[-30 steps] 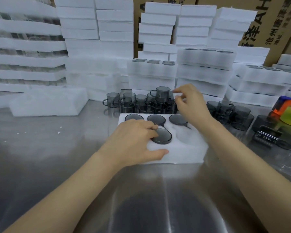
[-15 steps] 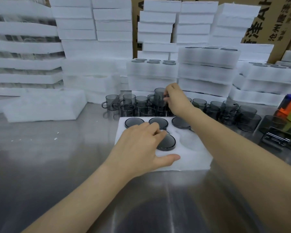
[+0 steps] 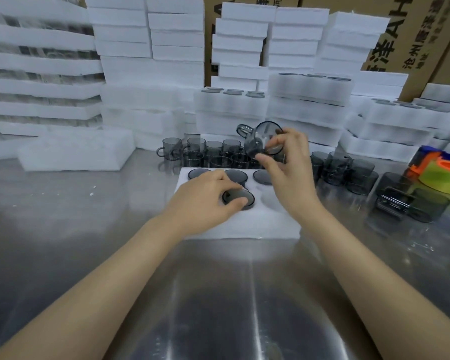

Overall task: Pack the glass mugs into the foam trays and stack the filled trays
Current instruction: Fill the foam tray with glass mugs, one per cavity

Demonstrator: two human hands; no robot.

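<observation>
A white foam tray [image 3: 247, 227] lies on the steel table in front of me, with several smoky grey glass mugs seated bottom-up in its pockets. My left hand [image 3: 205, 203] rests on the tray and its fingers pinch the mug [image 3: 240, 197] in the near middle pocket. My right hand [image 3: 287, 167] holds a tilted glass mug [image 3: 264, 139] in the air above the tray's far right side. The near right pocket [image 3: 273, 201] of the tray shows bare foam. A cluster of loose mugs [image 3: 205, 153] stands just behind the tray.
More loose mugs [image 3: 348, 172] stand to the right, beside an orange and green object [image 3: 442, 172]. Stacks of foam trays [image 3: 307, 105] fill the back, and one foam block [image 3: 76, 152] lies at the left. Cardboard boxes [image 3: 413, 35] rise behind.
My right hand has lifted a mug from the cluster behind the tray and brought it back toward the tray, tilted. My left hand stayed on the mug in the tray.
</observation>
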